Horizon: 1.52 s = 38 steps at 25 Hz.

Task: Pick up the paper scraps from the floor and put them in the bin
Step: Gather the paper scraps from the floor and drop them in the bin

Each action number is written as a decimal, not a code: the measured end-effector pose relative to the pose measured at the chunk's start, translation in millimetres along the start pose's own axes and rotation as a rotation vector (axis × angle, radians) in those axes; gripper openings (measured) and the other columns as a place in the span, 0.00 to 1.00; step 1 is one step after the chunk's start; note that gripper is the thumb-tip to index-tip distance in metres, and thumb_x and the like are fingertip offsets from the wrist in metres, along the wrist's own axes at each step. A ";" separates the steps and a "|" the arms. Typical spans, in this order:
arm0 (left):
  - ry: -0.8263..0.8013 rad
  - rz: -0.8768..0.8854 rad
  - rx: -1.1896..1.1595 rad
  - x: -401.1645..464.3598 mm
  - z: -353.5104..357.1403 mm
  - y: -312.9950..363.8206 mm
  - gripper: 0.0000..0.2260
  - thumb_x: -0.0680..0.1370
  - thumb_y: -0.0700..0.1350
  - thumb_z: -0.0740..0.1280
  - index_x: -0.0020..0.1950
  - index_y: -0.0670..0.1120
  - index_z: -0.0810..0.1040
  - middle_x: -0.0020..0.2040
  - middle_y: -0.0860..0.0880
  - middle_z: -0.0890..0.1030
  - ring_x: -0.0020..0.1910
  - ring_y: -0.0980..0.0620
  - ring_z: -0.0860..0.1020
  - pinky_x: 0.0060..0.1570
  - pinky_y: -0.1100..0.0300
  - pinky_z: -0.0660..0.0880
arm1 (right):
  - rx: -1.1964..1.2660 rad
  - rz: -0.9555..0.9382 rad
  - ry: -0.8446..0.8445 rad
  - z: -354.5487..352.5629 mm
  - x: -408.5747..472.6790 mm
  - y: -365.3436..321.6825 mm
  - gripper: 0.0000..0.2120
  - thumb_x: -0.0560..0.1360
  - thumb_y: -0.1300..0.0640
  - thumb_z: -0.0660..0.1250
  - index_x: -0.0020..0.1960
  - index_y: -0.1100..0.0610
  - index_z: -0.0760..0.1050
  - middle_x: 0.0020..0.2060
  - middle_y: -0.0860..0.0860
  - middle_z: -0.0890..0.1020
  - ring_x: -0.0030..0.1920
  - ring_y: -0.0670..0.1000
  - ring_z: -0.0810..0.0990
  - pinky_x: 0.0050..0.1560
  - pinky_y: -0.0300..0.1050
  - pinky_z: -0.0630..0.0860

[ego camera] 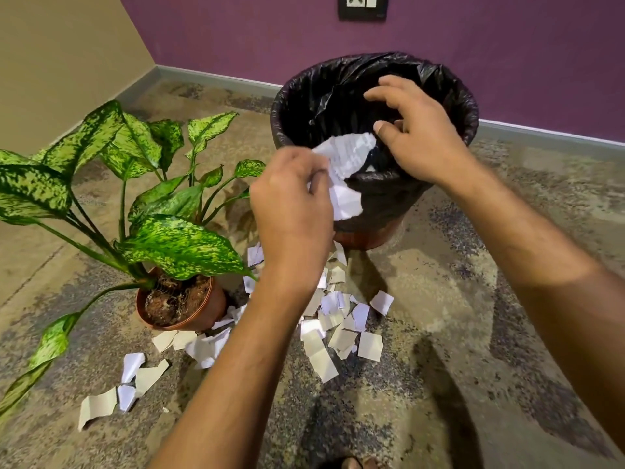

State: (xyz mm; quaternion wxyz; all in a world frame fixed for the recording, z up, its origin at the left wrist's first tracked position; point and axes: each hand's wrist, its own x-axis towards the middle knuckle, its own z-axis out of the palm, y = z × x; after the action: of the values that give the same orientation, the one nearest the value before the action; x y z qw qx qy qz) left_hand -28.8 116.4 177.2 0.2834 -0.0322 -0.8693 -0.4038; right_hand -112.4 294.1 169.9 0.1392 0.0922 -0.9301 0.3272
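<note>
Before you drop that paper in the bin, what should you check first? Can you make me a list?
1. Paper held by the left hand: ok, pinched at its edge.
2. Paper over the bin opening: not ok yet, its lower part hangs outside the near rim.
3. Right hand free to help: ok, open above the bin, holding nothing.
4. Liner open: ok, it is folded over the rim all round.
5. Room left in the bin: cannot tell, the inside is too dark.
6. Floor finished: not ok, many scraps lie between the bin and the plant pot.
</note>
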 end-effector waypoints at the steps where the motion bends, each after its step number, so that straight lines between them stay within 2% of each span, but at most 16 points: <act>1: -0.002 0.008 0.019 9.8 3.7 5.8 0.05 0.74 0.36 0.69 0.47 0.42 0.84 0.45 0.51 0.82 0.40 0.59 0.76 0.39 0.72 0.73 | 0.020 0.004 0.028 -0.3 -4.8 1.1 0.20 0.79 0.61 0.62 0.70 0.50 0.70 0.74 0.47 0.64 0.72 0.50 0.66 0.70 0.53 0.68; 3: -0.012 0.031 0.049 27.8 12.8 13.7 0.05 0.75 0.36 0.68 0.48 0.42 0.84 0.47 0.50 0.82 0.41 0.59 0.76 0.40 0.73 0.72 | 0.066 -0.001 0.114 -1.5 -17.4 -0.3 0.20 0.79 0.63 0.62 0.70 0.51 0.71 0.73 0.47 0.67 0.71 0.48 0.67 0.70 0.51 0.68; 5: -0.041 0.052 0.076 42.2 23.1 18.3 0.05 0.76 0.37 0.67 0.48 0.42 0.83 0.49 0.49 0.82 0.44 0.55 0.78 0.44 0.67 0.75 | 0.101 -0.020 0.217 -2.4 -32.1 -4.3 0.19 0.78 0.64 0.61 0.68 0.53 0.72 0.70 0.47 0.70 0.70 0.45 0.68 0.69 0.48 0.69; 8: -0.153 0.073 0.125 55.6 39.1 20.3 0.12 0.75 0.36 0.68 0.58 0.43 0.80 0.57 0.49 0.80 0.53 0.51 0.78 0.54 0.60 0.76 | 0.108 -0.064 0.313 1.0 -53.8 -9.4 0.19 0.77 0.66 0.60 0.66 0.56 0.74 0.68 0.49 0.72 0.69 0.44 0.68 0.68 0.43 0.69; 10: -0.270 0.076 0.142 59.2 47.5 20.8 0.21 0.74 0.33 0.68 0.67 0.44 0.74 0.68 0.47 0.73 0.65 0.49 0.73 0.64 0.59 0.70 | 0.102 -0.094 0.329 4.6 -64.4 -9.4 0.19 0.76 0.68 0.60 0.65 0.57 0.74 0.67 0.50 0.73 0.68 0.43 0.69 0.67 0.40 0.69; 12: -0.316 0.067 0.133 55.9 49.7 21.1 0.26 0.74 0.32 0.67 0.71 0.44 0.68 0.75 0.46 0.64 0.72 0.48 0.65 0.69 0.59 0.64 | 0.097 -0.114 0.329 7.7 -71.1 -6.2 0.19 0.76 0.69 0.60 0.64 0.58 0.75 0.65 0.50 0.74 0.66 0.43 0.70 0.66 0.36 0.69; 14: -0.285 0.084 0.075 43.0 47.2 20.7 0.25 0.75 0.33 0.66 0.71 0.43 0.69 0.75 0.46 0.64 0.73 0.50 0.63 0.70 0.62 0.60 | 0.098 -0.134 0.364 11.0 -76.4 -2.2 0.18 0.75 0.70 0.60 0.62 0.59 0.77 0.63 0.52 0.76 0.65 0.45 0.72 0.64 0.35 0.69; 16: -0.210 0.126 -0.063 18.1 44.3 17.5 0.21 0.74 0.32 0.65 0.67 0.41 0.74 0.71 0.45 0.71 0.71 0.50 0.67 0.70 0.64 0.61 | 0.117 -0.172 0.416 17.5 -83.7 -0.5 0.17 0.74 0.73 0.60 0.59 0.62 0.78 0.59 0.55 0.79 0.61 0.48 0.76 0.62 0.38 0.72; 19: -0.142 0.139 -0.258 -28.6 44.8 9.9 0.18 0.73 0.29 0.63 0.61 0.38 0.78 0.64 0.43 0.77 0.65 0.49 0.74 0.66 0.57 0.71 | 0.124 -0.253 0.468 30.9 -95.7 -3.1 0.15 0.71 0.77 0.59 0.52 0.67 0.80 0.51 0.59 0.82 0.54 0.53 0.80 0.56 0.42 0.76; 23: -0.106 0.115 -0.320 -78.4 45.0 -3.0 0.22 0.72 0.26 0.62 0.66 0.35 0.73 0.65 0.40 0.76 0.67 0.49 0.72 0.67 0.54 0.70 | 0.103 -0.365 0.477 44.7 -107.3 -7.8 0.14 0.69 0.78 0.60 0.48 0.69 0.80 0.47 0.61 0.82 0.48 0.54 0.80 0.51 0.41 0.76; 26: -0.067 0.053 -0.291 -106.8 34.6 -25.7 0.22 0.73 0.28 0.61 0.68 0.36 0.71 0.67 0.41 0.74 0.69 0.50 0.70 0.69 0.55 0.68 | 0.137 -0.400 0.408 66.4 -120.2 -17.8 0.13 0.71 0.76 0.60 0.46 0.68 0.81 0.45 0.60 0.82 0.45 0.52 0.81 0.46 0.40 0.77; 28: -0.106 -0.008 -0.248 -128.6 24.4 -43.6 0.23 0.74 0.29 0.62 0.70 0.38 0.69 0.69 0.43 0.72 0.71 0.52 0.67 0.70 0.57 0.66 | 0.161 -0.432 0.334 87.0 -131.5 -21.5 0.12 0.71 0.74 0.59 0.44 0.67 0.81 0.43 0.58 0.83 0.43 0.53 0.81 0.44 0.44 0.78; 31: -0.189 -0.068 -0.119 -165.4 8.5 -79.6 0.23 0.76 0.35 0.61 0.71 0.42 0.68 0.72 0.47 0.69 0.72 0.55 0.65 0.71 0.59 0.64 | 0.132 -0.478 0.158 123.8 -145.3 -16.7 0.10 0.72 0.70 0.60 0.43 0.64 0.80 0.41 0.55 0.82 0.41 0.55 0.82 0.41 0.51 0.79; 33: -0.192 -0.140 -0.040 -187.2 -2.5 -107.4 0.23 0.75 0.39 0.59 0.71 0.45 0.68 0.72 0.51 0.69 0.72 0.57 0.65 0.71 0.59 0.65 | 0.055 -0.493 0.018 147.5 -152.5 -12.2 0.10 0.73 0.66 0.60 0.45 0.61 0.80 0.41 0.53 0.82 0.40 0.56 0.82 0.39 0.50 0.79; 36: -0.242 -0.247 0.104 -212.8 -23.4 -148.5 0.24 0.75 0.41 0.62 0.71 0.49 0.66 0.71 0.54 0.67 0.72 0.57 0.63 0.72 0.53 0.63 | -0.044 -0.579 -0.204 178.9 -163.4 -14.1 0.12 0.73 0.60 0.59 0.49 0.58 0.81 0.45 0.52 0.83 0.43 0.55 0.83 0.39 0.46 0.80; 38: -0.312 -0.283 0.252 -226.5 -38.9 -175.3 0.28 0.73 0.40 0.67 0.71 0.51 0.64 0.72 0.50 0.68 0.72 0.51 0.63 0.71 0.43 0.64 | -0.081 -0.634 -0.343 196.7 -169.6 -20.8 0.14 0.74 0.58 0.58 0.52 0.58 0.80 0.48 0.53 0.83 0.45 0.56 0.83 0.39 0.47 0.81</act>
State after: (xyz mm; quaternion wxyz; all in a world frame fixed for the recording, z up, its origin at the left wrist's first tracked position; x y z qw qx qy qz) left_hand 129.1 9.7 -40.1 0.0882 0.0633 -0.9418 -0.3181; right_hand 14.1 166.9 -19.0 0.0792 0.4238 -0.8774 0.2102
